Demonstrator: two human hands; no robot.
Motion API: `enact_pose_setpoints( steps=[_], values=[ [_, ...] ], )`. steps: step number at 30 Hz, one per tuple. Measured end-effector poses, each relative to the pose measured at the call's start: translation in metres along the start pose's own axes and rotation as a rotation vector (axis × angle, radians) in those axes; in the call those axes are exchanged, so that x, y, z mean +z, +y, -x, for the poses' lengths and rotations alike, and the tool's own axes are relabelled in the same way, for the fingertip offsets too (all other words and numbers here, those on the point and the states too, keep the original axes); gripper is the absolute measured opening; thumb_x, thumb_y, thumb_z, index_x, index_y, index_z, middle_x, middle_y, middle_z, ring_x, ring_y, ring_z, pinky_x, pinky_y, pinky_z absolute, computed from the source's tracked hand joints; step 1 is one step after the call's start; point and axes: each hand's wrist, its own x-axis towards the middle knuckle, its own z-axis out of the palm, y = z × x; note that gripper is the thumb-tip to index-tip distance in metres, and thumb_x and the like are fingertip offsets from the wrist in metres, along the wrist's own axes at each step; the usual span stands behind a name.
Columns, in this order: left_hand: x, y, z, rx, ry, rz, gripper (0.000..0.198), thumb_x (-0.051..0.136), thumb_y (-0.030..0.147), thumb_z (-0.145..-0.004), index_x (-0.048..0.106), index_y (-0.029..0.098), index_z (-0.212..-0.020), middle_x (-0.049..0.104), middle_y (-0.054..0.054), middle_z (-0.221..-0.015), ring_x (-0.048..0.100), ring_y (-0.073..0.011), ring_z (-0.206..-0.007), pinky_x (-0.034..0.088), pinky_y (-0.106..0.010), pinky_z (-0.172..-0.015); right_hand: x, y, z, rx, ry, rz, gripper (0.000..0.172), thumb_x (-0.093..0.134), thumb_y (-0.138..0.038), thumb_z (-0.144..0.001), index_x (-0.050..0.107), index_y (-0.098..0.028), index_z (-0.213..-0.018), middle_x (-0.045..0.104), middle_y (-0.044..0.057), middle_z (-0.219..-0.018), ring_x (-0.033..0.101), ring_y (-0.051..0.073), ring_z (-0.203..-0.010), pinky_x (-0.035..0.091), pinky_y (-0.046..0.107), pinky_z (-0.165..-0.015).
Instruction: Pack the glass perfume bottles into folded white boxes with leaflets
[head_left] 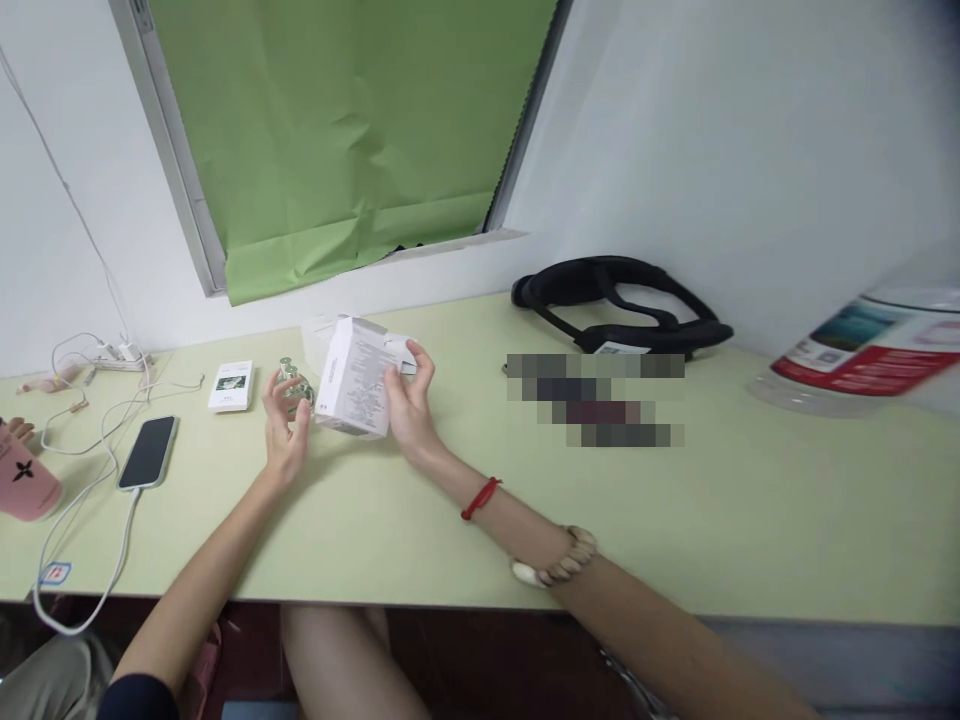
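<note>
My right hand grips a white cardboard box with small printed text on its side, held tilted above the table. The box's flaps look open at its top and right. Left of the box is my left hand, its fingers curled but apart, and no object shows in its grasp. Just behind those fingers is a green-and-white patterned thing, partly hidden; I cannot tell what it is. A smaller white box with a dark picture lies farther left on the table.
On the left, a phone with a white cable lies near a pink cup and another person's hand. A power strip is by the wall. A black headset and large plastic bottle stand right.
</note>
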Motion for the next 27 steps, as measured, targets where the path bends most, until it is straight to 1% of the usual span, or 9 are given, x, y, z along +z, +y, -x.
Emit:
enact_pose_setpoints(
  steps=[3, 5, 8, 10, 13, 18, 23, 27],
  values=[
    [-0.003, -0.004, -0.001, 0.197, -0.149, -0.042, 0.071, 0.041, 0.062, -0.092, 0.018, 0.027, -0.149, 0.055, -0.014, -0.127, 0.064, -0.0145, -0.085, 0.054, -0.023, -0.063, -0.003, 0.002, -0.006, 0.107, 0.001, -0.027, 0.070, 0.053, -0.073, -0.079, 0.033, -0.029, -0.130, 0.055, 0.010, -0.129, 0.060, 0.024, -0.113, 0.054, 0.039, -0.090],
    [-0.005, -0.003, -0.001, 0.279, -0.255, -0.070, 0.079, 0.048, 0.065, -0.087, 0.023, 0.024, -0.149, 0.056, -0.015, -0.125, 0.064, -0.0169, -0.087, 0.054, -0.023, -0.061, -0.003, 0.004, -0.005, 0.141, -0.026, -0.047, 0.067, 0.055, -0.073, -0.078, 0.039, -0.029, -0.126, 0.057, 0.009, -0.127, 0.060, 0.025, -0.112, 0.055, 0.038, -0.087],
    [-0.009, 0.005, -0.001, 0.319, -0.398, -0.170, 0.087, 0.058, 0.069, -0.078, 0.033, 0.022, -0.147, 0.057, -0.014, -0.122, 0.064, -0.0236, -0.096, 0.056, -0.028, -0.069, -0.001, 0.004, -0.002, 0.175, -0.090, -0.101, 0.062, 0.059, -0.070, -0.077, 0.043, -0.030, -0.122, 0.060, 0.006, -0.123, 0.062, 0.024, -0.109, 0.055, 0.039, -0.089],
    [-0.010, 0.010, 0.000, 0.321, -0.448, -0.237, 0.086, 0.062, 0.068, -0.076, 0.038, 0.023, -0.145, 0.058, -0.013, -0.122, 0.064, -0.0259, -0.101, 0.057, -0.032, -0.076, 0.001, 0.004, -0.001, 0.206, -0.123, -0.140, 0.059, 0.060, -0.068, -0.077, 0.045, -0.031, -0.119, 0.061, 0.004, -0.122, 0.062, 0.023, -0.108, 0.054, 0.039, -0.092],
    [-0.011, 0.015, 0.000, 0.335, -0.437, -0.251, 0.080, 0.060, 0.065, -0.079, 0.040, 0.024, -0.145, 0.057, -0.014, -0.124, 0.065, -0.0255, -0.102, 0.057, -0.032, -0.080, 0.002, 0.006, -0.001, 0.237, -0.149, -0.154, 0.054, 0.059, -0.065, -0.078, 0.046, -0.031, -0.118, 0.059, 0.004, -0.126, 0.061, 0.023, -0.111, 0.054, 0.040, -0.094],
    [-0.010, 0.017, 0.000, 0.361, -0.413, -0.244, 0.078, 0.057, 0.068, -0.080, 0.044, 0.022, -0.141, 0.059, -0.015, -0.123, 0.066, -0.0253, -0.101, 0.057, -0.031, -0.079, 0.000, 0.010, -0.001, 0.208, -0.134, -0.101, 0.049, 0.056, -0.061, -0.082, 0.047, -0.030, -0.120, 0.053, 0.004, -0.135, 0.056, 0.022, -0.121, 0.047, 0.042, -0.106],
    [-0.010, 0.016, 0.001, 0.347, -0.423, -0.255, 0.077, 0.055, 0.069, -0.081, 0.044, 0.021, -0.140, 0.060, -0.015, -0.121, 0.066, -0.0249, -0.100, 0.057, -0.030, -0.077, -0.002, 0.010, 0.000, 0.210, -0.164, -0.103, 0.048, 0.054, -0.059, -0.085, 0.044, -0.031, -0.122, 0.054, 0.004, -0.134, 0.056, 0.022, -0.121, 0.046, 0.042, -0.106],
    [-0.009, 0.014, 0.001, 0.318, -0.427, -0.317, 0.074, 0.053, 0.069, -0.082, 0.046, 0.021, -0.138, 0.063, -0.013, -0.115, 0.068, -0.0217, -0.090, 0.056, -0.028, -0.071, -0.003, 0.005, 0.000, 0.202, -0.174, -0.086, 0.052, 0.056, -0.060, -0.084, 0.043, -0.030, -0.124, 0.053, 0.005, -0.135, 0.055, 0.023, -0.123, 0.046, 0.042, -0.107]
  ],
)
